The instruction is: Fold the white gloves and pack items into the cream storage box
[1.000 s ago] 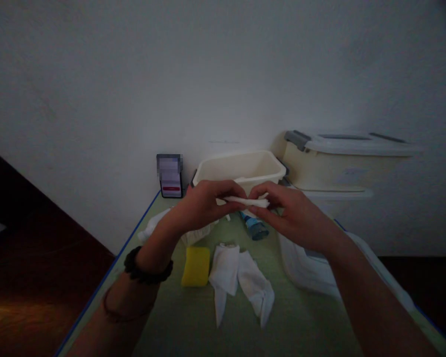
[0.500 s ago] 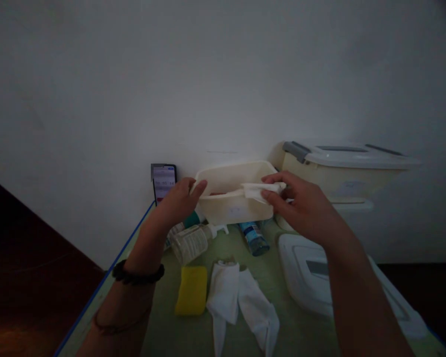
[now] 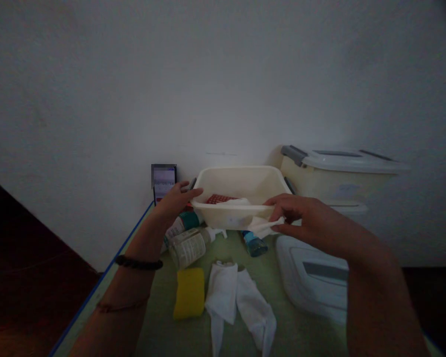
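A cream plastic storage box (image 3: 226, 218) stands against the wall, a red patterned item (image 3: 221, 199) and some white material inside it. My left hand (image 3: 176, 198) grips the box's left end, thumb over the rim and fingers by its grey handle. At the front right rim, my right hand (image 3: 292, 210) pinches a white cloth (image 3: 262, 225) that hangs down the outside of the box. In front lie two white folded cloth pieces (image 3: 223, 292), possibly socks or gloves, beside a yellow sponge (image 3: 189, 292).
A clear pump bottle (image 3: 189, 248) and a green-and-white bottle (image 3: 180, 224) lie left, a blue bottle (image 3: 254, 244) below the box. A phone (image 3: 164, 186) leans on the wall. Right are a white lid (image 3: 301, 277) and a lidded box (image 3: 319, 183). Blue edging (image 3: 96, 292) marks the table's left side.
My right hand has moved down with the white cloth, from above the rim to outside the front wall. The box now shows more of its inside. My left hand stays at the box's left end.
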### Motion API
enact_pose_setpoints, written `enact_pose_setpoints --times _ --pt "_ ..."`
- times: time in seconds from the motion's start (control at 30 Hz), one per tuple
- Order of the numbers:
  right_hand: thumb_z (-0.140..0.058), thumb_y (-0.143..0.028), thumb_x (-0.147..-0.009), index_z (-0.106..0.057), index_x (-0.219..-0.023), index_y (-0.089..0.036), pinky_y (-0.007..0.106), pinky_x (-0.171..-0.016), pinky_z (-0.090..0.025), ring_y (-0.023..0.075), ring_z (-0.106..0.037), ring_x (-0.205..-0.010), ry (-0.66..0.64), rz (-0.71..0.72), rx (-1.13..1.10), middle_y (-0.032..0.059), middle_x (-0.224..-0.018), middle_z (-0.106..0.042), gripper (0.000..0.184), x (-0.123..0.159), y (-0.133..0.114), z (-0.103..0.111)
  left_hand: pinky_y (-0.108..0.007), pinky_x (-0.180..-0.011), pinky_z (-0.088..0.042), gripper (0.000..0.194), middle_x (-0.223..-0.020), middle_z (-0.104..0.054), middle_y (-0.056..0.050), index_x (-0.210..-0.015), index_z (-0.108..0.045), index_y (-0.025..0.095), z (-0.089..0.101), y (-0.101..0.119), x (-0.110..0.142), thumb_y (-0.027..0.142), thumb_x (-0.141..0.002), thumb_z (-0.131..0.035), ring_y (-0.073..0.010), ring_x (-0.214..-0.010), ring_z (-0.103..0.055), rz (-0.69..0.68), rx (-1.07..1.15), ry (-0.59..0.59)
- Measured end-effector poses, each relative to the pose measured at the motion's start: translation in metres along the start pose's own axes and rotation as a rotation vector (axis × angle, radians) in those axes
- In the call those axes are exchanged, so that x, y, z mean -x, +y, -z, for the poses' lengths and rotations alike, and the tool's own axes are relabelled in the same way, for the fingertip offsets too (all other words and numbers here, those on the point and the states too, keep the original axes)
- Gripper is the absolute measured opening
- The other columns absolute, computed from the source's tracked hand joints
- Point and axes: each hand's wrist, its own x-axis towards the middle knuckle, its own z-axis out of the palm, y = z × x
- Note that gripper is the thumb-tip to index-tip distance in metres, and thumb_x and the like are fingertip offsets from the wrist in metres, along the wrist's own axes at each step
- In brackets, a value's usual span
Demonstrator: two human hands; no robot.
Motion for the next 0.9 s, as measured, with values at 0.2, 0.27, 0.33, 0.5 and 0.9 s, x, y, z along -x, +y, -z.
enact_pose_setpoints --times 0.2,0.27,0.33,0.5,0.9 --pt "-0.061 -0.024 -0.08 -0.063 -0.076 -0.022 0.034 -0.073 -0.052 0.0194 -0.067 -0.08 -0.034 -0.038 0.019 0.0049 -0.105 -0.069 0.006 0.003 -0.002 0.003 -0.019 -0.048 -0.045 0.015 -0.065 -0.066 -0.003 -0.071 -0.064 0.014 -0.006 0.0 0.004 0.007 -0.058 -0.061 -0.0103 -0.053 -0.057 0.003 0.172 -0.148" --pt "-0.061 -0.025 -0.081 -0.062 -0.078 -0.022 0.034 -0.072 -0.053 0.0194 -0.067 -0.081 -0.009 -0.031 0.0 0.0049 -0.105 -0.07 0.005 0.002 0.0 0.004 -0.02 -0.05 -0.047 0.019 -0.067 -0.067 -0.003 -0.073 -0.064 0.015 -0.009 0.001 0.006 0.007 -0.057 -0.057 -0.0116 -0.056 -0.059 -0.036 0.217 -0.148" --pt "-0.061 -0.025 -0.081 -0.062 -0.079 -0.022 0.034 -0.073 -0.054 0.0196 -0.068 -0.082 0.039 0.002 -0.004 0.0051 -0.106 -0.07 0.004 0.003 0.0 0.005 -0.022 -0.052 -0.049 0.025 -0.07 -0.068 -0.003 -0.078 -0.064 0.016 -0.012 0.004 0.008 0.008 -0.056 -0.056 -0.0136 -0.059 -0.061 -0.073 0.251 -0.146" --pt "-0.064 -0.025 -0.08 -0.063 -0.079 -0.022 0.033 -0.077 -0.055 0.0196 -0.069 -0.087 0.089 0.038 -0.065 0.0057 -0.112 -0.069 0.003 0.005 -0.004 0.008 -0.021 -0.045 -0.046 0.038 -0.066 -0.064 0.001 -0.081 -0.058 0.016 -0.012 0.018 0.013 0.005 -0.046 -0.05 -0.0131 -0.053 -0.057 -0.161 0.328 -0.025" --pt "-0.063 -0.026 -0.082 -0.063 -0.082 -0.023 0.028 -0.067 -0.056 0.0154 -0.069 -0.081 -0.074 -0.008 -0.217 0.0029 -0.111 -0.067 0.003 0.004 -0.007 0.003 -0.022 -0.04 -0.03 0.032 -0.056 -0.043 0.006 -0.071 -0.044 0.021 -0.013 0.031 0.025 0.008 -0.042 -0.045 -0.0079 -0.045 -0.039 -0.346 0.445 0.176"
